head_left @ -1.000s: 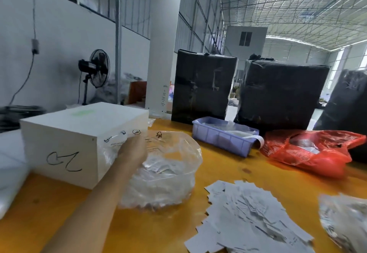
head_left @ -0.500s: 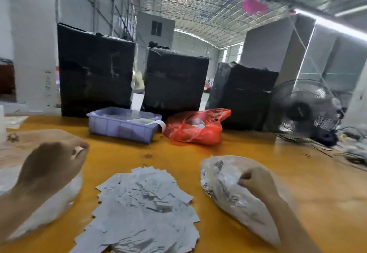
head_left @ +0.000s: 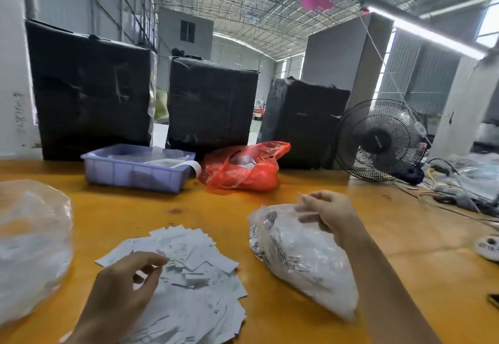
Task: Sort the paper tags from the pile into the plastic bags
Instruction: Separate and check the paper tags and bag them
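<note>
The loose pile of white paper tags (head_left: 186, 276) is kept at the yellow table's (head_left: 140, 208) near edge, under the curled, empty-looking left hand (head_left: 127, 287), while the mouth of the clear, tag-filled plastic bag (head_left: 305, 257) (right of the pile) is pinched by the right hand (head_left: 329, 211), presumably for filling.

1. Smooth, faintly glossy orange tabletop (head_left: 135, 208).
2. Matt white paper tags (head_left: 194, 284).
3. Crinkled clear plastic bags (head_left: 305, 260), shiny.
4. Glossy red plastic bag (head_left: 243, 168).
5. Matt lilac plastic tray (head_left: 135, 173).
6. Black wire fan grille (head_left: 378, 141).
</note>
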`<state>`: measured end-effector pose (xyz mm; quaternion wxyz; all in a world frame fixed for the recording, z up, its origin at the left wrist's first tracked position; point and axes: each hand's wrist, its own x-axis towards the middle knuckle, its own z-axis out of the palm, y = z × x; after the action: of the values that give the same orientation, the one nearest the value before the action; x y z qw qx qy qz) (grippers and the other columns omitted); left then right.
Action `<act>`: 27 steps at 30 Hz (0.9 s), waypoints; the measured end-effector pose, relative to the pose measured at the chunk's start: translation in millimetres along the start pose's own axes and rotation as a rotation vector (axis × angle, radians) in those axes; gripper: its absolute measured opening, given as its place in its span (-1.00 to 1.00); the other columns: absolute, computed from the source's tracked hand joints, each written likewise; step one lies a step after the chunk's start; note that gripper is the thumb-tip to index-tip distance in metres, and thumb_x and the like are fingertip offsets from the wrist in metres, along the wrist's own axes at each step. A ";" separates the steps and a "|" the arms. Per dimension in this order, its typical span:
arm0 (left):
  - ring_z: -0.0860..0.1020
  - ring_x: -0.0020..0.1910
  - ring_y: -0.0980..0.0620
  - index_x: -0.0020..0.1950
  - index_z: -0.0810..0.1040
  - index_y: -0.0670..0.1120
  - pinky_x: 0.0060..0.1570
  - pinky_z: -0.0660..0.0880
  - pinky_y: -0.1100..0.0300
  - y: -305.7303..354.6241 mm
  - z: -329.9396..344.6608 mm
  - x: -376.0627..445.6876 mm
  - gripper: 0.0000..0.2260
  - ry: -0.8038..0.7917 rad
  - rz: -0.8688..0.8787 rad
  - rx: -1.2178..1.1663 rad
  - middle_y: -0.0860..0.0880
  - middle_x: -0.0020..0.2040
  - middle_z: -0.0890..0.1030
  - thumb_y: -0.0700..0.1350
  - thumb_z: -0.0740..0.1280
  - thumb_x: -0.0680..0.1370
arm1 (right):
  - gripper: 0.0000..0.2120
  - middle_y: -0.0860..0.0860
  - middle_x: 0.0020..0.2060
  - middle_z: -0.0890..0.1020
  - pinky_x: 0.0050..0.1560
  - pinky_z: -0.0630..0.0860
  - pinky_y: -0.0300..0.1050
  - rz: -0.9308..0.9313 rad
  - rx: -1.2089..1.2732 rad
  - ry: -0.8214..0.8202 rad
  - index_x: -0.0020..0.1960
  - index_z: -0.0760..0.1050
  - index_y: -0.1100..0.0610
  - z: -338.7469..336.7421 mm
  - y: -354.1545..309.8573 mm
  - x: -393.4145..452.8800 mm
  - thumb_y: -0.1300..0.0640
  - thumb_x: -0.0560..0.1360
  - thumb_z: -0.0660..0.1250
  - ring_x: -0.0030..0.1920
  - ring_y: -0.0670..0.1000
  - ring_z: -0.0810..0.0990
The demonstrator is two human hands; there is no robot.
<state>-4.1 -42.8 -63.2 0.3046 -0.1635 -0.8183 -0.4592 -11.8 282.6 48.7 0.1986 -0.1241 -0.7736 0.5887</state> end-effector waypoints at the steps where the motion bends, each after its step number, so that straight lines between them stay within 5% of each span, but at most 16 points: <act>1: 0.55 -0.31 0.31 -0.29 0.63 0.05 -0.34 0.42 0.52 0.0 1.4 -1.3 -0.62 0.017 -0.028 -0.024 0.15 -0.33 0.64 -0.48 0.45 0.32 | -0.91 0.09 -0.28 0.71 -0.53 0.28 -0.26 0.023 0.102 -0.063 -0.06 0.55 0.20 4.8 -5.8 -4.2 0.18 0.52 0.35 -0.40 0.03 0.66; 4: 0.61 -0.31 0.23 -0.25 0.66 0.04 -0.30 0.49 0.45 1.9 2.5 -1.0 -0.70 0.031 -0.128 -0.167 0.11 -0.32 0.68 -0.39 0.44 0.39 | -0.94 0.05 -0.37 0.66 -0.54 0.34 -0.28 0.093 0.310 -0.331 -0.07 0.58 0.19 31.4 -18.4 -23.3 0.21 0.49 0.36 -0.47 -0.03 0.59; 8: 0.65 -0.09 0.00 0.03 0.61 0.06 -0.13 0.57 0.23 14.3 2.2 -2.1 -0.76 -0.052 -0.226 -0.473 0.02 -0.05 0.69 -0.20 0.46 0.43 | -0.92 0.09 -0.37 0.58 -0.54 0.34 -0.30 0.203 0.273 -0.668 -0.13 0.59 0.22 87.6 -14.6 -58.1 0.19 0.44 0.42 -0.50 -0.04 0.54; 12: 0.54 0.09 0.17 0.24 0.46 0.26 -0.08 0.50 0.36 21.3 -4.6 -5.3 -0.49 -0.131 0.092 -0.249 0.19 0.21 0.53 0.15 0.49 0.32 | -0.90 0.02 -0.52 0.52 -0.53 0.30 -0.31 0.246 0.183 -0.745 -0.14 0.59 0.23 121.8 -1.3 -77.6 0.23 0.51 0.34 -0.56 -0.09 0.51; 14: 0.51 0.15 0.13 0.21 0.50 0.27 -0.03 0.49 0.31 20.6 -4.0 -6.7 -0.54 -0.116 0.235 -0.122 0.13 0.26 0.48 0.20 0.49 0.33 | -0.91 0.01 -0.52 0.54 -0.55 0.28 -0.31 0.259 0.166 -0.762 -0.13 0.57 0.24 126.8 3.1 -80.0 0.23 0.52 0.33 -0.56 -0.09 0.50; 18: 0.52 0.09 0.08 -0.12 0.69 0.17 -0.09 0.50 0.19 20.8 -1.0 -10.1 -0.83 -0.046 0.309 -0.021 0.12 0.14 0.56 0.03 0.52 0.30 | -0.87 0.06 -0.45 0.62 -0.56 0.30 -0.34 0.243 0.115 -0.852 -0.13 0.56 0.26 129.9 6.8 -83.4 0.19 0.51 0.35 -0.52 -0.09 0.52; 21: 0.56 -0.01 0.15 -0.22 0.68 0.11 -0.09 0.44 0.36 28.0 -4.1 -7.4 -0.88 -0.013 0.053 -0.230 0.16 -0.08 0.63 0.11 0.49 0.33 | -0.80 0.12 -0.36 0.64 -0.54 0.34 -0.33 0.242 0.104 -0.860 -0.07 0.56 0.27 130.6 7.8 -82.8 0.11 0.53 0.34 -0.49 -0.06 0.56; 24: 0.55 -0.35 0.19 -0.30 0.69 -0.04 -0.31 0.42 0.40 34.4 -6.1 -1.5 -0.90 0.059 -0.230 -0.463 -0.01 -0.31 0.66 -0.03 0.47 0.35 | -0.61 0.15 -0.28 0.68 -0.49 0.39 -0.30 0.250 0.113 -0.822 -0.01 0.55 0.25 132.0 9.0 -82.2 -0.10 0.54 0.26 -0.44 -0.03 0.59; 27: 0.51 -0.47 0.18 -0.30 0.68 -0.12 -0.38 0.43 0.39 32.8 -8.0 -0.2 -0.92 0.067 -0.350 -0.517 -0.09 -0.41 0.64 -0.19 0.47 0.40 | -0.38 0.16 -0.19 0.70 -0.34 0.52 -0.21 0.276 0.136 -0.811 0.00 0.58 0.23 135.7 10.3 -84.0 -0.32 0.44 0.15 -0.25 0.07 0.67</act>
<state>16.8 -32.4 -38.7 0.1964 -0.0769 -0.6797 -0.7025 1.1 132.7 -5.6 -0.1943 0.0282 -0.7245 0.6607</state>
